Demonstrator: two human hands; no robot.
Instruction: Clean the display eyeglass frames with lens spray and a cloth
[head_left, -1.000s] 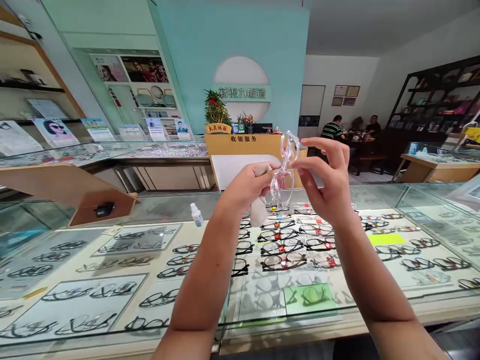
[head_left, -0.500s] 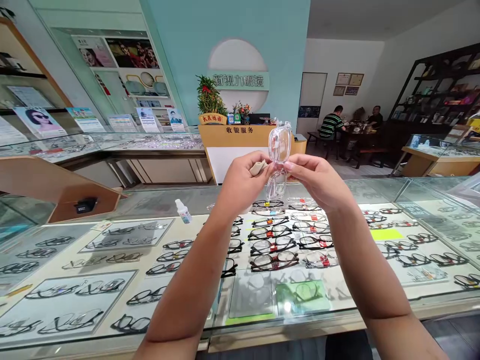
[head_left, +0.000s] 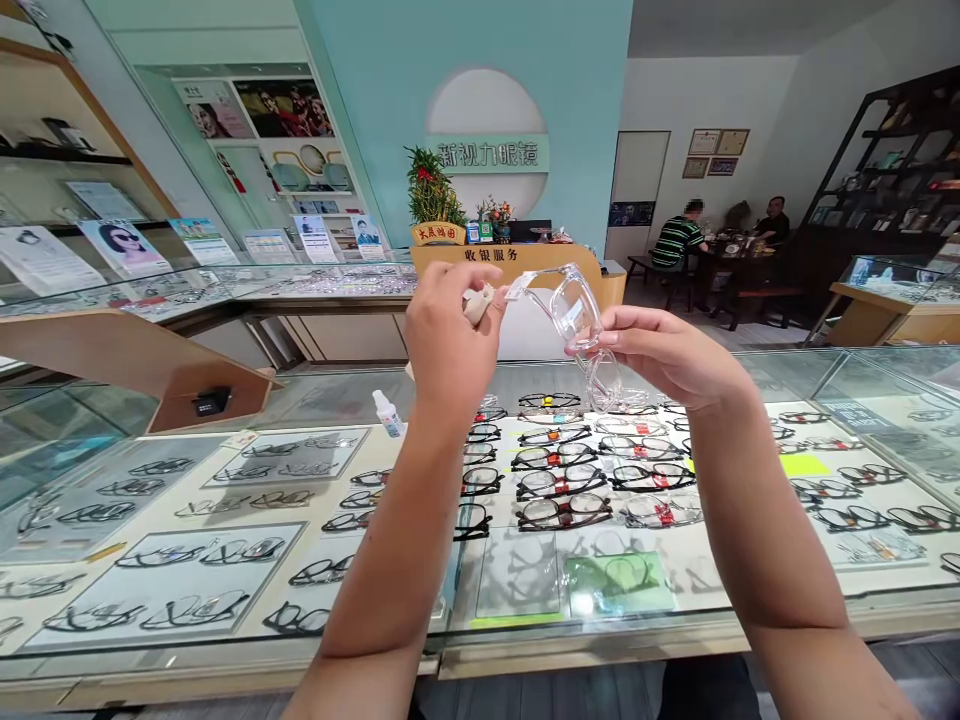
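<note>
Half curled round a cloth (head_left: 477, 304), the left hand (head_left: 450, 325) is leaving the middle of the clear glasses (head_left: 576, 308), so the right hand (head_left: 671, 350) is mostly pinching them, at 12 o'clock above the desk (head_left: 570, 652).

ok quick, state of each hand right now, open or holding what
Left hand: closed around a pale cloth.
Right hand: closed, pinching the clear glasses between thumb and fingers.
</note>
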